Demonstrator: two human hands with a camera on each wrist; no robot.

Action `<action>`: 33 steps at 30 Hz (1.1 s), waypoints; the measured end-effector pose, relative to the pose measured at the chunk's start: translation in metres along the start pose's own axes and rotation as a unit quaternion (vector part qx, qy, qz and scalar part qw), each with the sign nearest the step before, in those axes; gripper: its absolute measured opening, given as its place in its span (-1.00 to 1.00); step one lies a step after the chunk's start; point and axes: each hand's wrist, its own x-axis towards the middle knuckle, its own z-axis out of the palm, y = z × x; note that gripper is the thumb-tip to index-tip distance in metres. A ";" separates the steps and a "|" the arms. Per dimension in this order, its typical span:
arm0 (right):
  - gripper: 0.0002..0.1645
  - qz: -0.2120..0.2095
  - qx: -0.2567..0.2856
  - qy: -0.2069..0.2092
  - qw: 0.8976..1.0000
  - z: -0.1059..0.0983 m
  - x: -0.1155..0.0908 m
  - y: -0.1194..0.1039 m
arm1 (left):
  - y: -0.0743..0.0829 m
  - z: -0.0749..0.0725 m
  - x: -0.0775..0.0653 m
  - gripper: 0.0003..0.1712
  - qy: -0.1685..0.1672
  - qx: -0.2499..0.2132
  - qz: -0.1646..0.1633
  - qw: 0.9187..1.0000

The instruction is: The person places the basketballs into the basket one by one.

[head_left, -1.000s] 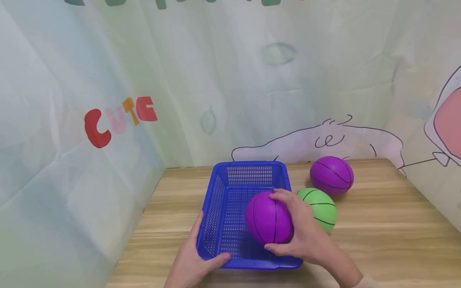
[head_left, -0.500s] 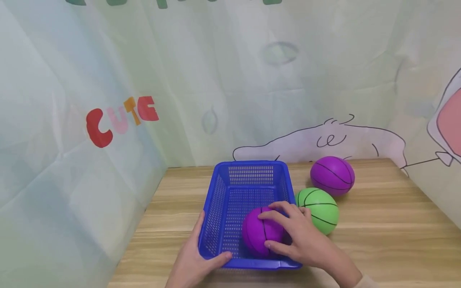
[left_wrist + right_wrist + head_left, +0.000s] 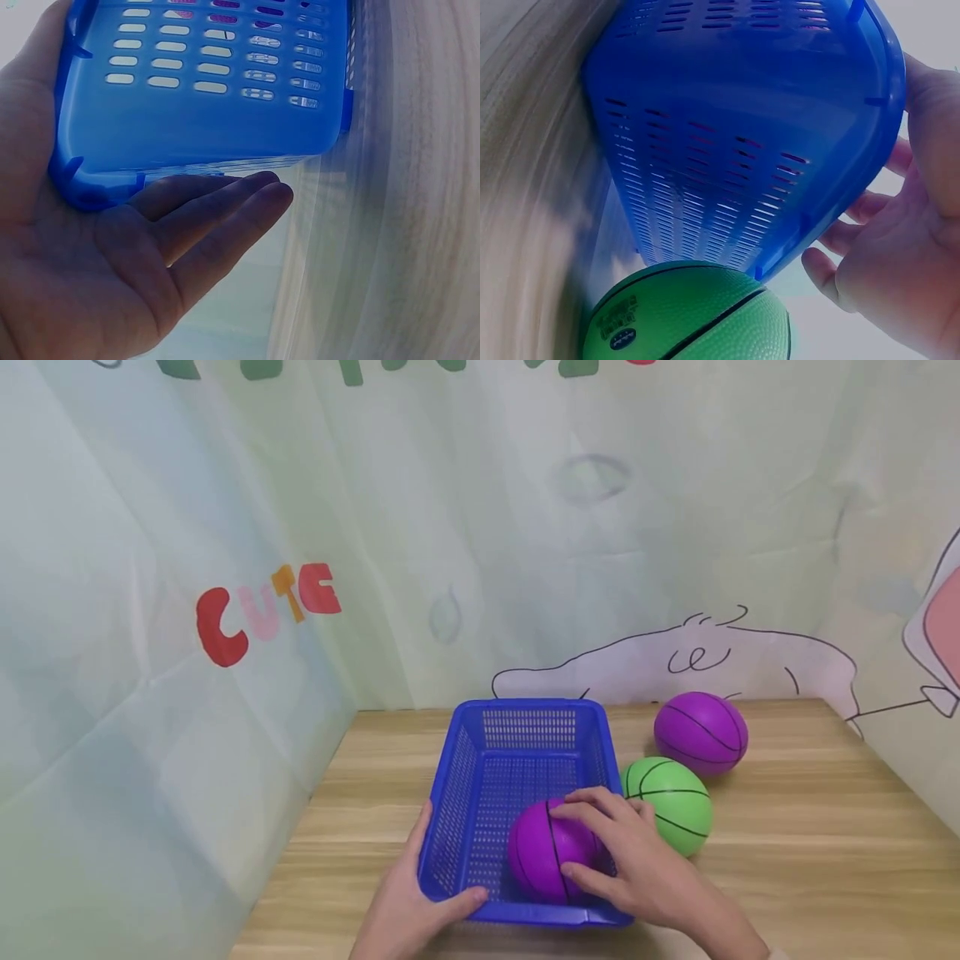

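As we look down, blue basket point(image 3: 540, 913) has long axis running near to far; right hand's point(image 3: 637, 864) fingers curl round purple ball point(image 3: 542, 856) in its near-right part; left hand point(image 3: 405, 891) grips near-left corner; only right wrist view shows us green ball's point(image 3: 705, 315) printed mark point(image 3: 622, 339).

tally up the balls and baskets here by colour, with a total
Blue rectangular perforated plastic basket: 1
Purple black-lined round balls: 2
Green black-lined round ball: 1
Total: 4

Booth-like setting, cartoon backdrop point(image 3: 465, 518), wooden tabletop point(image 3: 810, 835)
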 end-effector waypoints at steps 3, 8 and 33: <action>-0.39 -0.004 0.002 0.003 1.000 -0.002 0.001 0.000 | 0.001 0.000 0.001 0.60 0.000 0.004 0.001 1.000; -0.44 -0.004 0.006 0.005 1.000 -0.004 0.000 0.001 | 0.001 0.000 0.001 0.60 -0.002 0.006 0.002 1.000; 0.40 0.125 0.075 0.212 0.966 -0.108 -0.013 0.033 | -0.001 -0.002 -0.001 0.61 -0.001 0.024 0.001 1.000</action>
